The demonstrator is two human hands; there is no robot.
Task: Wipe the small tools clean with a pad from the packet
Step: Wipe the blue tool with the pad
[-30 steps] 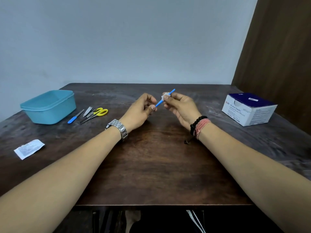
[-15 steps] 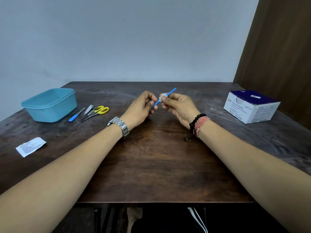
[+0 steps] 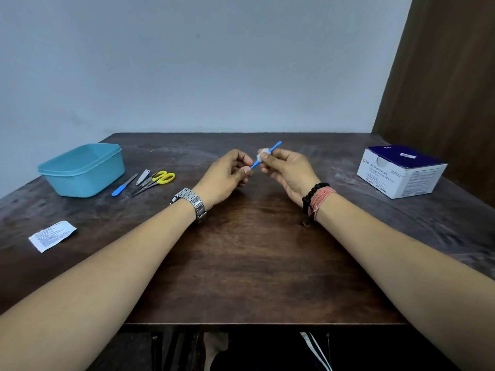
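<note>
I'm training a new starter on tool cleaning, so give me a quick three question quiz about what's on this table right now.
1. True or false: the yellow scissors lie inside the teal tub.
2. Which hand presses the white pad around the blue stick tool? A) left hand B) right hand
3. Fill in: the opened packet lies near the table's ____ edge.

Key: 1 false, they lie on the table beside it. 2 B; the left hand pinches the tool's near end. 3 left.
</note>
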